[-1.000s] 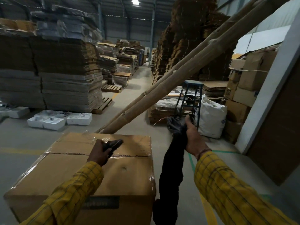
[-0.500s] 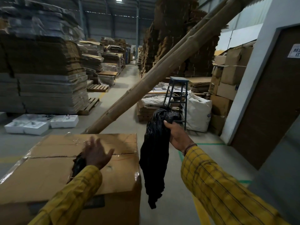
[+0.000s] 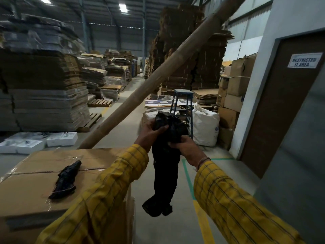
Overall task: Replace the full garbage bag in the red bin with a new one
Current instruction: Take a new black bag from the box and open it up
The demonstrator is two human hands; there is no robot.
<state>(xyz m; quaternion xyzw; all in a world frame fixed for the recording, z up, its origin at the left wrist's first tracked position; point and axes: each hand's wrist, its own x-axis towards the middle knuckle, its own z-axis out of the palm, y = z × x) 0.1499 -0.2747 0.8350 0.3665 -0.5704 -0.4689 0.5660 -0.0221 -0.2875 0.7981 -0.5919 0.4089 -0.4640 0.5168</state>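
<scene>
You hold a black bag (image 3: 167, 166) in both hands, out in front of you above the floor (image 3: 179, 231). Your left hand (image 3: 149, 132) grips the crumpled top of the bag from the left, fingers (image 3: 162, 128) wrapped over the plastic and clamped on it. Your right hand (image 3: 186, 148) grips the bag just below and to the right, its fingers curled shut into the folds. The rest of the bag hangs straight down between your yellow checked sleeves (image 3: 237, 205), bunched and narrow, its lower end free in the air.

To your near left stands a taped box (image 3: 31, 180), and its top serves as a surface. A second black bundle (image 3: 66, 180) lies on it, apart from your hands, stretched from near left to far right. I cannot tell whether it is one bag or a roll.

A thick pole (image 3: 158, 76) slants from behind the box up to the far right. Beyond your hands stand a blue stool (image 3: 183, 95) and, to its right, a white sack (image 3: 205, 125). Stacks of flat cardboard (image 3: 44, 85) fill the far left, with white trays (image 3: 35, 141) on the floor in front of them. At right a brown door (image 3: 284, 106) carries a sign (image 3: 305, 60) reading "RESTRICTED IT AREA". Green and yellow lines (image 3: 189, 180) run along the floor under your right arm.
</scene>
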